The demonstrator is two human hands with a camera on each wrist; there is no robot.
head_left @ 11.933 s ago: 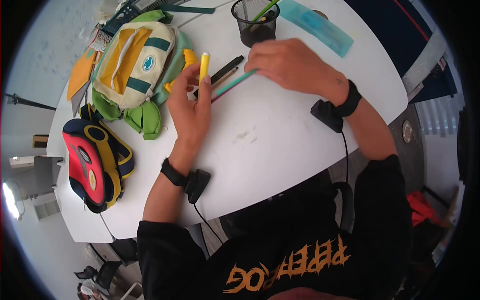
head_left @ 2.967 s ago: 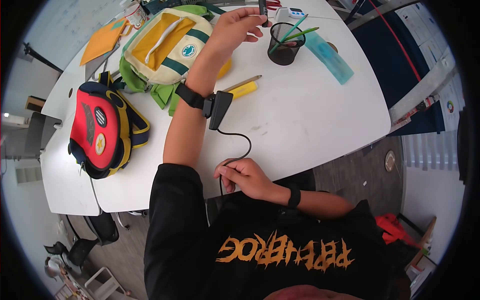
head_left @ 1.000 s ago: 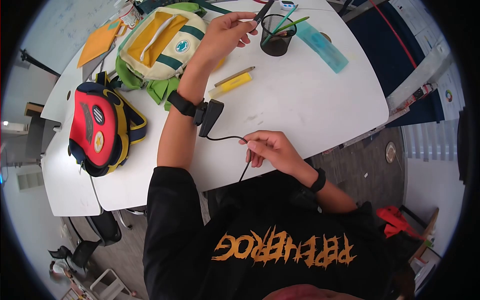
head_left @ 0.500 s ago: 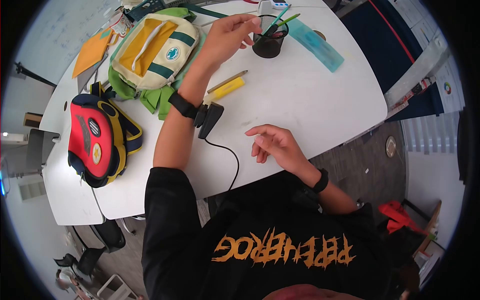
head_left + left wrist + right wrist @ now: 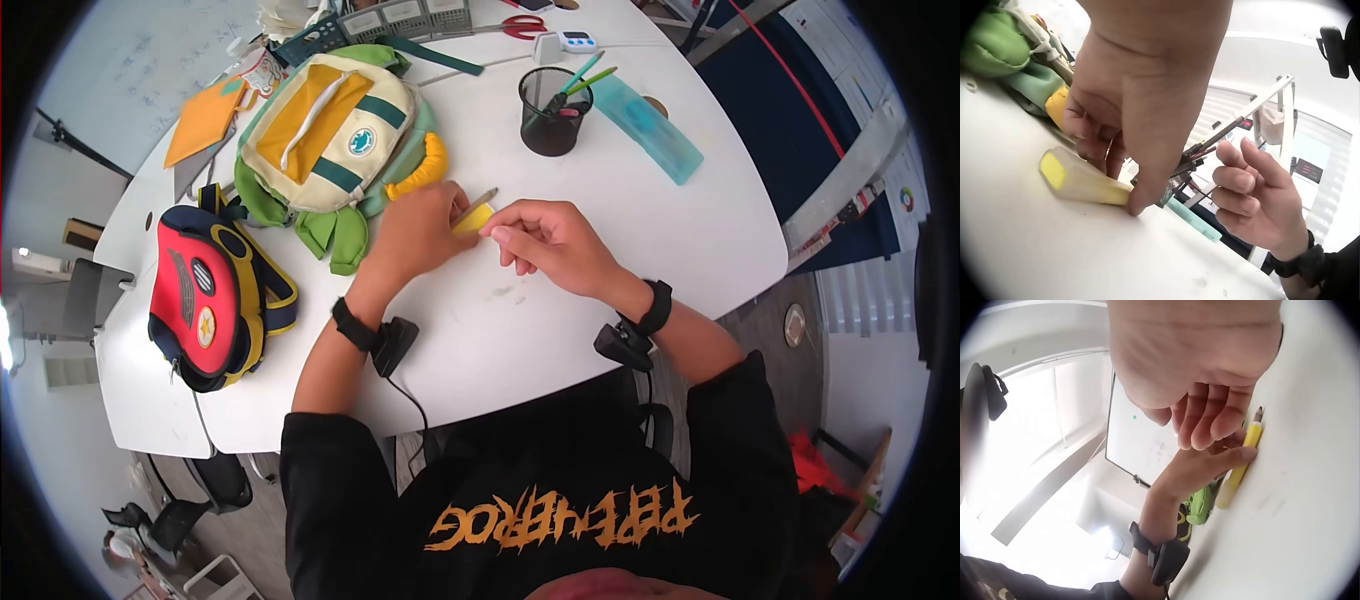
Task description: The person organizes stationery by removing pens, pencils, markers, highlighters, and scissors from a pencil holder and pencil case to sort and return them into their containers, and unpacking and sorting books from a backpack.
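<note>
My left hand is at the table, with thumb and fingers on both sides of a yellow highlighter that lies there. Its translucent end points out beyond the fingers in the left wrist view. Alongside the highlighter lies a brown pencil, mostly covered by the hand in the head view. My right hand hovers close by on the right, fingers loosely bent and nothing in them. Behind both hands stands a black mesh pen cup, holding a teal pencil, a green pencil and dark pen ends.
A cream and green backpack lies left of the hands, a red and navy bag nearer the front. Right of the cup is a translucent blue pencil case. Red scissors and a white device lie farther back.
My left hand held a black pen over the cup, let it go there, then came down to the highlighter. The right hand has risen from the table's front edge toward the left hand.
</note>
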